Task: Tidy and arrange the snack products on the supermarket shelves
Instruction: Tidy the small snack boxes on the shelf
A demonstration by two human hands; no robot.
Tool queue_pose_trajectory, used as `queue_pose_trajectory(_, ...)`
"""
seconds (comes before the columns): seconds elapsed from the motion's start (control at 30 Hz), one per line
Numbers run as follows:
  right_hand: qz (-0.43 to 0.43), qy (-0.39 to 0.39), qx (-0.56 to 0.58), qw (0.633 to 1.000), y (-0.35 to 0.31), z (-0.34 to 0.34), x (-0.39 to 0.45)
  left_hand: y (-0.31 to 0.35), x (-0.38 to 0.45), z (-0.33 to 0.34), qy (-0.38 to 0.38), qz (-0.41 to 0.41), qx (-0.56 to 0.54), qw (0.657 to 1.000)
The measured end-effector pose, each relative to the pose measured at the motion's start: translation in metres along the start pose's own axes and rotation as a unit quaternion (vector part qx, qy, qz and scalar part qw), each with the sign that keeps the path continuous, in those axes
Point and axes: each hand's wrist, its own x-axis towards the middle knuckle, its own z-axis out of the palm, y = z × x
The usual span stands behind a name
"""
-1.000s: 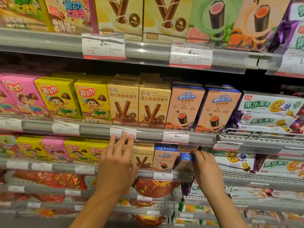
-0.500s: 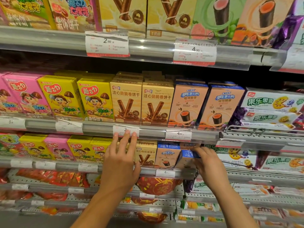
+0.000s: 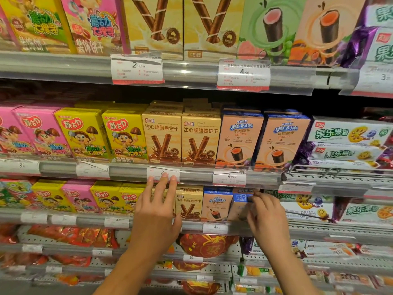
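Left hand [image 3: 157, 211] spread flat over a wafer box on the third shelf; fingertips [image 3: 164, 177] reach a price tag [image 3: 162, 173]. Right hand [image 3: 266, 218] pinches the blue-topped box [image 3: 241, 202] beside it.

Middle shelf: pink mushroom-biscuit boxes [image 3: 40, 133] with cartoon child; yellow mushroom-biscuit boxes [image 3: 102, 135], red logo, green lettering. Tan wafer-roll boxes [image 3: 181, 139], crossed brown sticks. Peach cocoa-roll boxes [image 3: 260, 140], blue sides, dark roll with orange centre. White fruit-biscuit packs [image 3: 344, 135], green lettering. Price tags [image 3: 229, 177] white, red-edged. Bottom: red foil bags [image 3: 204, 245], gold pattern.
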Motion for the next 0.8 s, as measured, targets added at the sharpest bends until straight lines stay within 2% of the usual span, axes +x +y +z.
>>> queue_pose_trajectory(0.23, 0.013, -0.037, -0.029, 0.999, -0.007, -0.001, 0.002, 0.0, 0.0, -0.001, 0.001, 0.002, 0.011, 1.0)
queue_pose_trajectory(0.47, 0.01, -0.018, 0.014, 1.0, -0.012, -0.01, -0.005, 0.002, 0.0, -0.003, -0.025, -0.015, -0.001, 1.0)
queue_pose_trajectory(0.63, -0.071, 0.031, 0.082, 0.994, -0.04, -0.027, -0.017, 0.002, 0.0, 0.001, -0.028, -0.013, -0.005, 1.0)
queue_pose_trajectory(0.8, -0.142, 0.047, 0.097, 0.984, -0.087, -0.039, -0.005, -0.001, -0.001, 0.002, -0.043, -0.019, -0.016, 0.999)
